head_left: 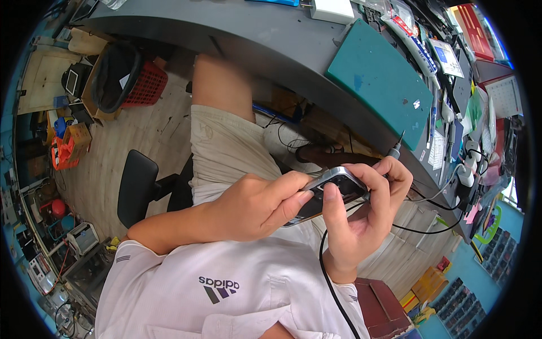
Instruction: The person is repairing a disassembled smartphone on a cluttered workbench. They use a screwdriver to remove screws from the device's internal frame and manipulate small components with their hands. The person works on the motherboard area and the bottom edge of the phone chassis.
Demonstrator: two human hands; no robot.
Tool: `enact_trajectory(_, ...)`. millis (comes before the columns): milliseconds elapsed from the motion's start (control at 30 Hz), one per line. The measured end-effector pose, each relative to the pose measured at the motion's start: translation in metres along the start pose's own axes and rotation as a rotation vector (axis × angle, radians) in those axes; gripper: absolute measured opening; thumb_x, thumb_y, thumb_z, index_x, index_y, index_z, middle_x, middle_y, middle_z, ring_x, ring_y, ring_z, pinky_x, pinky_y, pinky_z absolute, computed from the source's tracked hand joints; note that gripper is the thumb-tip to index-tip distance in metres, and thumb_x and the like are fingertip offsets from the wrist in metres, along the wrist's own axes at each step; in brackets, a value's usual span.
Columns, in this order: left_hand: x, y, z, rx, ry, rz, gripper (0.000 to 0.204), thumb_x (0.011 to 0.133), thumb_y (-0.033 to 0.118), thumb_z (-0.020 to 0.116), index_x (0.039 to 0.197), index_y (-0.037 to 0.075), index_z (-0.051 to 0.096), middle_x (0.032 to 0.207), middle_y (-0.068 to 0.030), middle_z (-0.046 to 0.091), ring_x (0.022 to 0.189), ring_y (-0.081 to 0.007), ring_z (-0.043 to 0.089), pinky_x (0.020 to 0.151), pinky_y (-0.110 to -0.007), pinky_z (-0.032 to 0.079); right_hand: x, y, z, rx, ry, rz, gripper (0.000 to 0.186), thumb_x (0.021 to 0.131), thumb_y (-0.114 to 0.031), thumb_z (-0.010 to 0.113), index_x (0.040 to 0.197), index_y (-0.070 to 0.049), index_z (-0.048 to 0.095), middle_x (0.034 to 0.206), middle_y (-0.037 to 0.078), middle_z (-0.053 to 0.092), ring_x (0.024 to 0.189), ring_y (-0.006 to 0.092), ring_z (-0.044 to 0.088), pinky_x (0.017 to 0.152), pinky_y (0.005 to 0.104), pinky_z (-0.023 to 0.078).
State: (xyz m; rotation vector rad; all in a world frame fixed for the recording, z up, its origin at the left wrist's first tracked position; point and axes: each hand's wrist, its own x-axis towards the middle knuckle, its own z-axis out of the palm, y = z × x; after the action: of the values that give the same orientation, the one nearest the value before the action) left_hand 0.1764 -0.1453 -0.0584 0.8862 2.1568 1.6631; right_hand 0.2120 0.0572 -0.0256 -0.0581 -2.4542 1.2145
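Note:
A smartphone [351,185] with a silver metal edge and dark face is held tilted in front of my chest. My left hand [251,206] is closed on its left side, thumb and fingers pinching the edge. From the other side, my right hand [361,223] grips the same phone with the thumb on its dark face and a finger over the top edge. Tucked between the right hand's fingers is a soldering iron [394,151], its thin tip pointing up toward the desk. A black cable [328,277] runs down past my right wrist. Fingers hide most of the iron's handle.
A green mat [375,76] lies on the grey desk [214,28], with a white box [332,10] at its far edge. Tubes, tools and cables crowd the desk's right side. A red basket [148,85] and chair armrest [137,183] stand left.

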Motion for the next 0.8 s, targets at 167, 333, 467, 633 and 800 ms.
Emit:
enact_trajectory(167,0.001,0.001,-0.003,0.021,-0.005,0.022,0.021,0.108,0.008,0.065,0.125,-0.006,0.065,0.075,-0.0115,0.068,0.056,-0.0257,0.068,0.053,-0.036,0.051,0.001,-0.004,0.001,-0.006,0.0,0.019,0.039,0.073,-0.011,0.089,0.109,-0.005,0.075,0.117,0.013,0.045,0.105,0.0256,0.048,0.087,0.0365,0.042)
enact_trajectory(333,0.001,-0.003,0.003,0.021,0.074,0.064,0.021,0.11,0.015,0.063,0.122,-0.001,0.064,0.071,-0.0122,0.065,0.051,-0.0316,0.065,0.047,-0.042,0.051,0.002,-0.006,-0.002,-0.021,-0.031,0.017,0.04,0.073,-0.011,0.089,0.109,-0.005,0.074,0.119,0.013,0.044,0.107,0.0254,0.047,0.089,0.0369,0.043)
enact_trajectory(467,0.0,-0.002,-0.005,-0.012,0.003,0.03,0.023,0.109,0.01,0.062,0.126,-0.005,0.065,0.078,-0.0133,0.07,0.06,-0.0264,0.07,0.055,-0.037,0.054,0.004,-0.01,-0.002,0.005,-0.04,0.054,0.041,0.072,-0.011,0.09,0.111,-0.006,0.075,0.119,0.012,0.044,0.107,0.0252,0.047,0.091,0.0362,0.043)
enact_trajectory(633,-0.001,0.007,-0.01,-0.245,0.064,-0.166,0.028,0.116,0.015,0.051,0.13,-0.006,0.064,0.097,-0.0127,0.079,0.083,-0.0162,0.077,0.074,-0.03,0.059,0.006,-0.013,-0.009,-0.031,0.026,0.025,0.045,0.076,-0.016,0.089,0.119,-0.006,0.077,0.117,0.011,0.044,0.107,0.0255,0.047,0.094,0.0364,0.041)
enact_trajectory(800,0.001,0.007,-0.019,-0.36,0.057,-0.246,0.033,0.119,0.019,0.043,0.13,-0.005,0.062,0.109,-0.0118,0.079,0.095,-0.0125,0.074,0.087,-0.028,0.059,0.001,-0.009,-0.016,-0.022,0.029,0.036,0.036,0.083,-0.016,0.088,0.114,0.001,0.078,0.115,0.012,0.047,0.106,0.0263,0.048,0.096,0.0369,0.039)
